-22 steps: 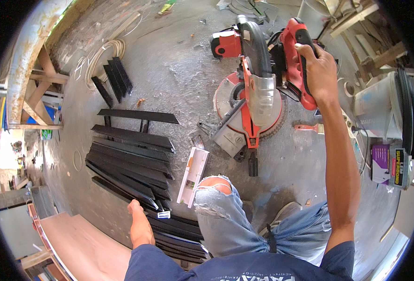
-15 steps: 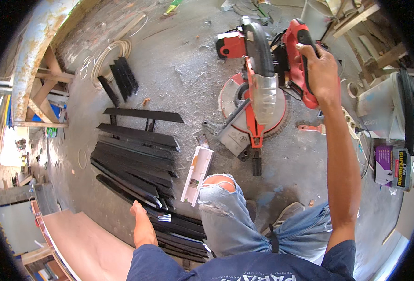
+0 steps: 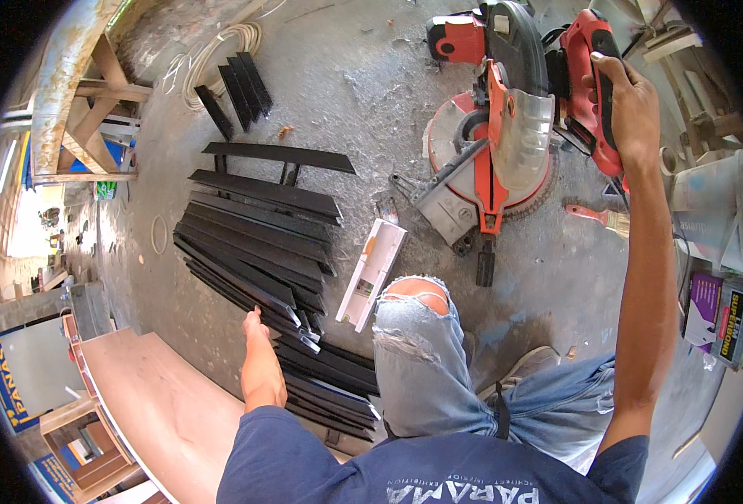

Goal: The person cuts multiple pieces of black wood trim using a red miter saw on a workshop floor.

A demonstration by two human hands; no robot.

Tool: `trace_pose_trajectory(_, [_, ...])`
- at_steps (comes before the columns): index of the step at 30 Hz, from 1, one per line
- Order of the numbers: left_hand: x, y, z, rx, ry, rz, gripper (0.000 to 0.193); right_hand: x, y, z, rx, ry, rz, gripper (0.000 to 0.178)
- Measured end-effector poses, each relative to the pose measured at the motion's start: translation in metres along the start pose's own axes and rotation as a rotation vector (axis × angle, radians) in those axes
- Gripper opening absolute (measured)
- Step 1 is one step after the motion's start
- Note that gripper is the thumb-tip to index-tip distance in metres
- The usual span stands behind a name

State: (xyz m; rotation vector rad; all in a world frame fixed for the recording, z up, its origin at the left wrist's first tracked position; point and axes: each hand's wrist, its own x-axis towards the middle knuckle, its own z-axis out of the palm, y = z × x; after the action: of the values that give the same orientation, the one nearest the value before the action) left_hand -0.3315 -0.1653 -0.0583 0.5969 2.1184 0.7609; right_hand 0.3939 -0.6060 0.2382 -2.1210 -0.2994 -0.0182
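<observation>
My right hand [image 3: 632,109] is wrapped round the red and black handle [image 3: 590,92] of a miter saw [image 3: 493,151] standing on the floor, far right of centre. Its clear blade guard and round base plate show beside the hand. At the left, my left hand [image 3: 262,361] is closed at the edge of a black profile strip [image 3: 241,298], with most of its fingers hidden. That strip lies along the near side of a pile of long black strips [image 3: 250,235] with slanted ends. More black strips [image 3: 329,391] lie beneath my left forearm and beside my knee.
A white miter box [image 3: 371,273] lies on the floor between the pile and the saw. Short black pieces [image 3: 244,88] and a coiled cable [image 3: 208,63] are at the far left. To the right are a paintbrush [image 3: 594,217], a purple box [image 3: 711,315] and a pale bucket [image 3: 711,210].
The whole view has shifted, so the floor things appear higher and slightly to the right. My right hand stays on the saw handle, and my left hand stays at the strip.
</observation>
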Motion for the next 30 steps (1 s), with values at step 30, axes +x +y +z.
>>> trace_pose_trajectory(30, [-0.376, 0.203, 0.061, -0.610, -0.896, 1.126, 0.053, -0.015, -0.013, -0.001, -0.059, -0.010, 0.113, 0.053])
